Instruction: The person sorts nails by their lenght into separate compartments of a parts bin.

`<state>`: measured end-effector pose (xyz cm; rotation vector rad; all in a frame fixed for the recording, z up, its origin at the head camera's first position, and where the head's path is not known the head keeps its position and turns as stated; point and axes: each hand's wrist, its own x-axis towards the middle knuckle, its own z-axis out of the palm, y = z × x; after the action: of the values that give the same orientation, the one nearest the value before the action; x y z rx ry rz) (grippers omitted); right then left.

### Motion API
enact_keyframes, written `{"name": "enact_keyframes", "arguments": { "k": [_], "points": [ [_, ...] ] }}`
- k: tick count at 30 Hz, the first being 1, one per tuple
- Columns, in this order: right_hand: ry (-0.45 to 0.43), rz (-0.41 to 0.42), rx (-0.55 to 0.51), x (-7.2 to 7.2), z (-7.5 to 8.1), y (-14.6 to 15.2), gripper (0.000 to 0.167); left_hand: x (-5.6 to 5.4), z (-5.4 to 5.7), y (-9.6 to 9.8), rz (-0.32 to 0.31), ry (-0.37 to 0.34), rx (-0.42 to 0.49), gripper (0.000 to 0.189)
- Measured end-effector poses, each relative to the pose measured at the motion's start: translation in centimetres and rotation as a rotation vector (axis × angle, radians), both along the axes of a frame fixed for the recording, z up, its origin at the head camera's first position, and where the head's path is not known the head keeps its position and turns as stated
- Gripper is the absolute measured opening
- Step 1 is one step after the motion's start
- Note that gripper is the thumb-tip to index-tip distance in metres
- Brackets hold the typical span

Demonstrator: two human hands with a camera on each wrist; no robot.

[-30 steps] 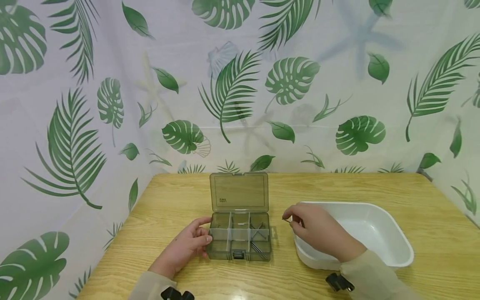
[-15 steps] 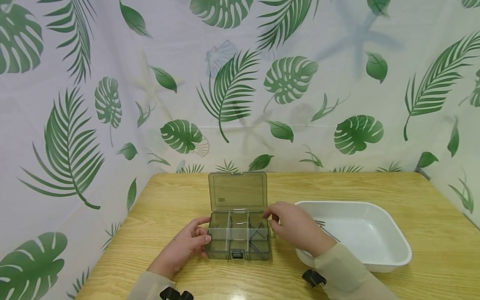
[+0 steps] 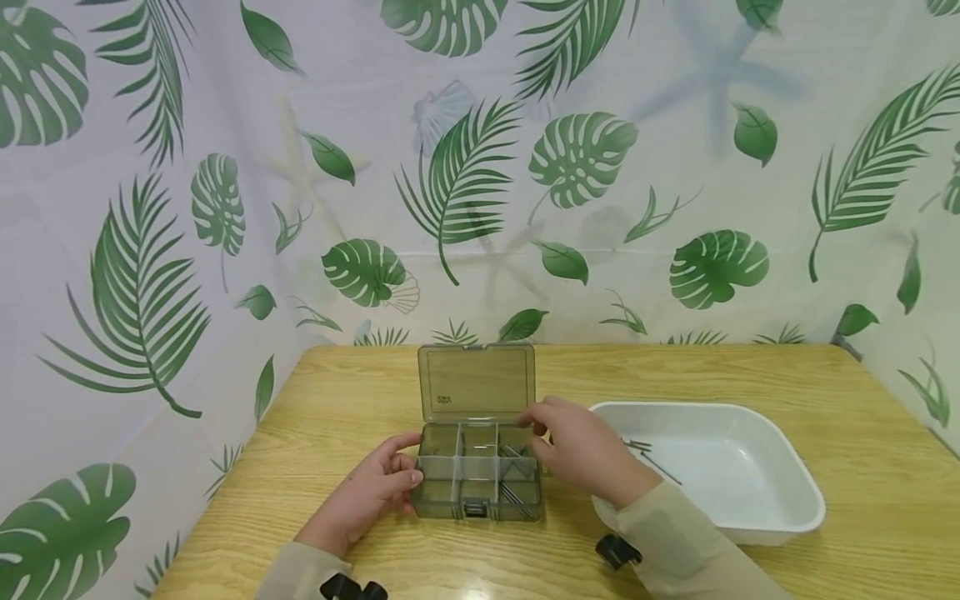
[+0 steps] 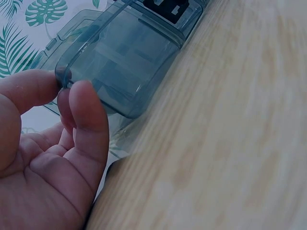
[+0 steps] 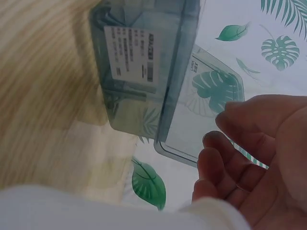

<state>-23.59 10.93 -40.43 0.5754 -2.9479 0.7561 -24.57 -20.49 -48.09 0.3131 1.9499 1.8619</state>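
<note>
Where the wood tabletop (image 3: pixel 360 392) begins on the left, there's room between its edge and my left hand (image 3: pixel 367 490), thumb and fingers clamped on the left end of the smoky plastic organizer box (image 3: pixel 437 511). Box sits between that edge and the white tray (image 3: pixel 757 471), front latch (image 3: pixel 476 507) toward me; hinged lid (image 3: pixel 477 383) stands open at the back. My right hand (image 3: pixel 588 454) is at the box's back-right corner, fingertips loosely curled and apart; contact with the box, can't tell. Strip of wood between box and tray, right hand across it. More wood right of the tray.

Contents: long fasteners (image 3: pixel 514 499) slanted in the front-right compartment; slim fasteners (image 3: pixel 516 455) in back-right. Middle-back shows a glint, unclear. Tray: loose fasteners (image 3: pixel 662 468) near its left wall, by my right hand. Nails or screws, too small to tell.

Counts: two hands, one organizer, six compartments (two rows of three), one lid, one latch, one tray. Fasteners: at least two front-right, two back-right, three in the tray.
</note>
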Motion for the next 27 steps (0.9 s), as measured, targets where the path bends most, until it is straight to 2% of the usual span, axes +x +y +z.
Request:
{"name": "enact_keyframes", "arguments": {
  "k": [10,19,27],
  "points": [
    [0.068,0.015,0.040,0.6,0.4,1.8,0.025,0.0,0.1,0.0,0.003,0.000,-0.001,0.066],
    [0.063,-0.001,0.088,1.2,0.1,4.9,0.026,-0.1,0.1,0.0,0.009,0.015,-0.009,0.065],
    [0.026,-0.020,0.111,1.5,-0.5,8.5,0.026,0.0,0.0,-0.2,-0.008,0.010,-0.005,0.064]
  ]
}}
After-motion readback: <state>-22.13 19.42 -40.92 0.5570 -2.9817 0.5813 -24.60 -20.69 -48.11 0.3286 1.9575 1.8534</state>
